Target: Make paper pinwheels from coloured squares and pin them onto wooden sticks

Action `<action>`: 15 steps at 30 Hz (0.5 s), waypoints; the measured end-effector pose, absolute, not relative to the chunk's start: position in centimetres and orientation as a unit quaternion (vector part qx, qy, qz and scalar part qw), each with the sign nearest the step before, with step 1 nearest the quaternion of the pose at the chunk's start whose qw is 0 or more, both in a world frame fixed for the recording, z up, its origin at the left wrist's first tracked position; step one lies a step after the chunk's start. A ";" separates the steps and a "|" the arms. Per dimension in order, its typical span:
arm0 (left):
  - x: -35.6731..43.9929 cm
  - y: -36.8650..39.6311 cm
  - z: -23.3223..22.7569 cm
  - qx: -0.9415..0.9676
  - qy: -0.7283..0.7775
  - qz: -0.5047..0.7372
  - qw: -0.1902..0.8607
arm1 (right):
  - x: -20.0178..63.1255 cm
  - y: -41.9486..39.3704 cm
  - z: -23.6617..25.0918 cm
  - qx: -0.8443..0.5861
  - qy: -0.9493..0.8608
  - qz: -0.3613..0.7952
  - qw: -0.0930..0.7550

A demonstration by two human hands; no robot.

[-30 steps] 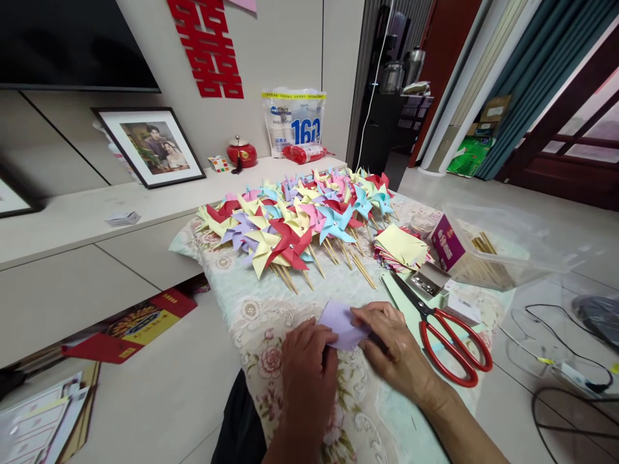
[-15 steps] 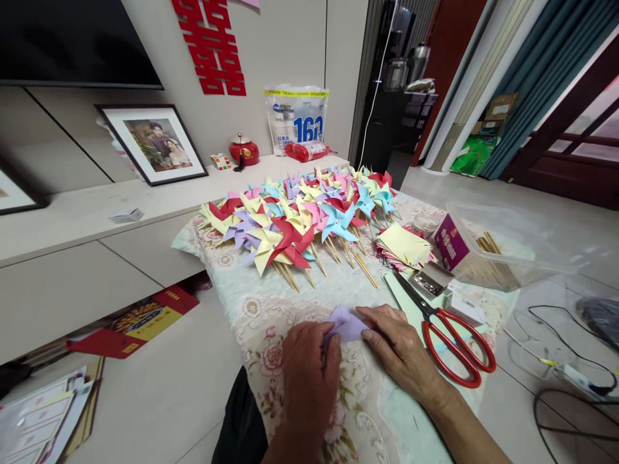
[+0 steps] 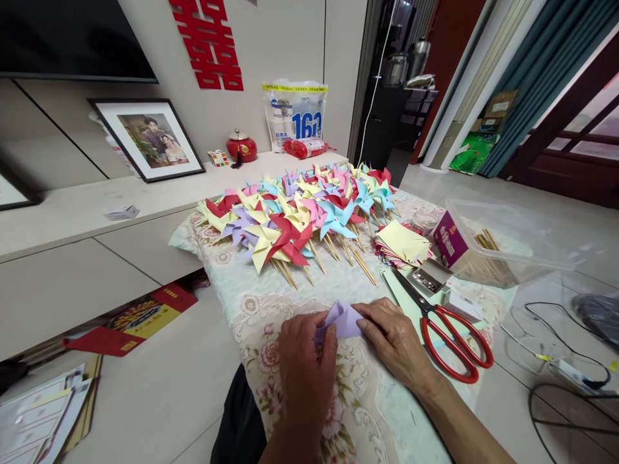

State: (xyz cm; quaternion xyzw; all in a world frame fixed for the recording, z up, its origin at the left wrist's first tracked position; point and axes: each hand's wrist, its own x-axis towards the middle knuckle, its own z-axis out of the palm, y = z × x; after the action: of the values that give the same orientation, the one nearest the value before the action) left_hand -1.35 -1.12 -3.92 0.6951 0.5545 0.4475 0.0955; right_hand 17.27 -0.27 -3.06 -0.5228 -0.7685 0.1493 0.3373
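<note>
Both hands pinch a lilac paper square (image 3: 341,320) between them on the floral cloth (image 3: 251,303): the left hand (image 3: 304,367) lifts its near corner, the right hand (image 3: 394,338) presses its other edge. Just right of the grip lie red scissors (image 3: 452,338); beyond it, finished pinwheels (image 3: 300,216).

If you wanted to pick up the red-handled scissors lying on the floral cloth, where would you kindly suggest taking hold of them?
Probably by the two red loop handles of the red-handled scissors, coming from the near right. The loops lie flat at the near end, on the floral cloth, beside the right hand. The metal blades point away toward the stack of yellow paper squares, so a grip there seems riskier.
</note>
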 end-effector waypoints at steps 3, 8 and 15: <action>-1.5 -1.0 -4.0 0.696 0.557 0.444 0.092 | 17.2 -0.2 -3.1 -0.529 -0.766 0.151 0.333; -1.4 -0.9 -4.1 0.687 0.586 0.420 0.094 | 17.2 -0.1 -3.3 -0.536 -0.754 0.153 0.348; -1.3 -0.7 -4.5 0.702 0.614 0.355 0.064 | 17.2 -0.1 -3.5 -0.539 -0.745 0.148 0.363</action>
State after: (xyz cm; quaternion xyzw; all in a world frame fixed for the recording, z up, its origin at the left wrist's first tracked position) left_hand -1.30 -0.73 -4.50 0.7024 0.6137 0.3548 0.0643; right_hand 17.22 -0.14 -3.48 -0.5391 -0.7455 0.1479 0.3630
